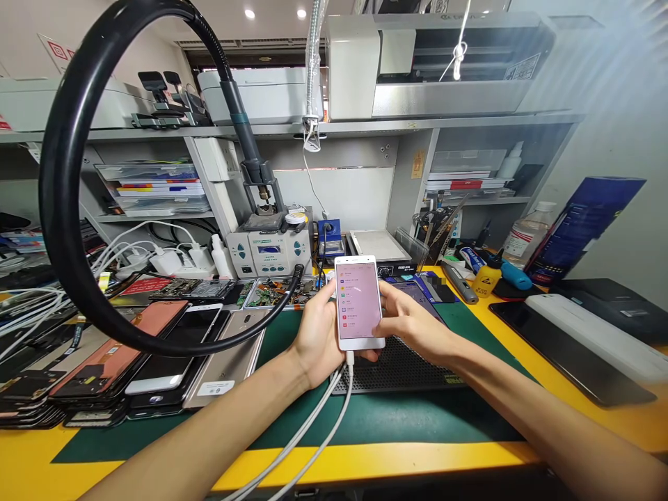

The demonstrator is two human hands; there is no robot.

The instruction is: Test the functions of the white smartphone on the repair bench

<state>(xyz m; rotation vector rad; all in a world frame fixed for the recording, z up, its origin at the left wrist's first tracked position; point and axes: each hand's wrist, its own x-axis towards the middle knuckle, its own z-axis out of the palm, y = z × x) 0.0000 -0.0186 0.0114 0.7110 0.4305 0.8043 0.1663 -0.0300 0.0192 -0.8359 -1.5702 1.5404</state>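
A white smartphone (360,303) is held upright over the workbench, its lit pinkish screen showing a list of small coloured icons. My left hand (319,337) wraps around its left side and back from below. On the other side, my right hand (412,320) grips the right edge, with the thumb over the lower right of the screen; its other fingers are partly behind the phone. A white charging cable (348,390) is plugged into the bottom of the phone and runs down toward the front edge. Under the hands lies a black perforated mat (407,369).
Stacks of phones and screens (117,348) cover the left of the green mat (443,421). A thick black hose (60,209) loops from the hot-air station (271,254) at the back. Bottles, including a yellow one (488,276), and a dark tablet (558,348) lie at right.
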